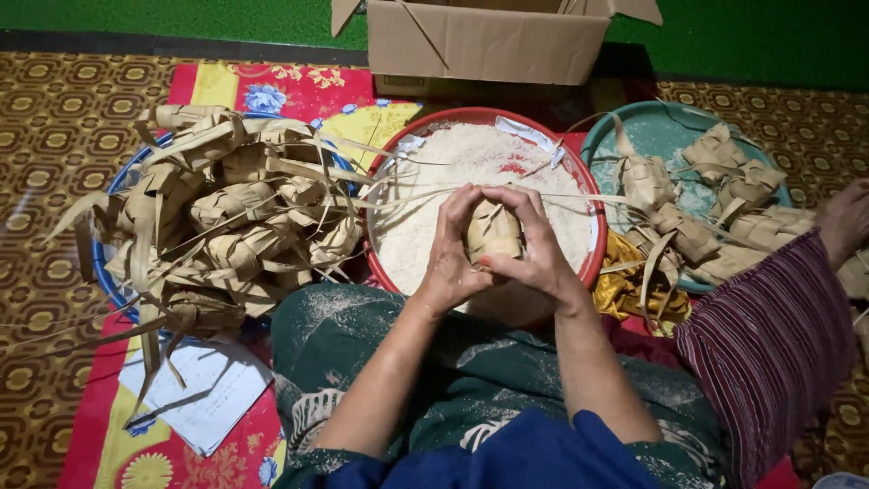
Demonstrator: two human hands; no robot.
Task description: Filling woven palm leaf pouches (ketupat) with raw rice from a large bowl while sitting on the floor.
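A woven palm-leaf pouch (493,231) sits between both my hands over the near rim of a red basin (593,263) filled with white rice (471,163). My left hand (450,258) wraps the pouch's left side and my right hand (534,249) its right side, fingers curled over the top. Long loose leaf strips trail from the pouch across the rice. My forearms come up from the bottom over my green patterned lap.
A blue basin (107,281) piled with woven leaf pouches (226,226) stands at the left. At the right a teal tray (661,131) holds several more pouches. A cardboard box (484,41) stands behind, folded paper (204,389) lies near left, and another person's foot (842,222) shows at the right.
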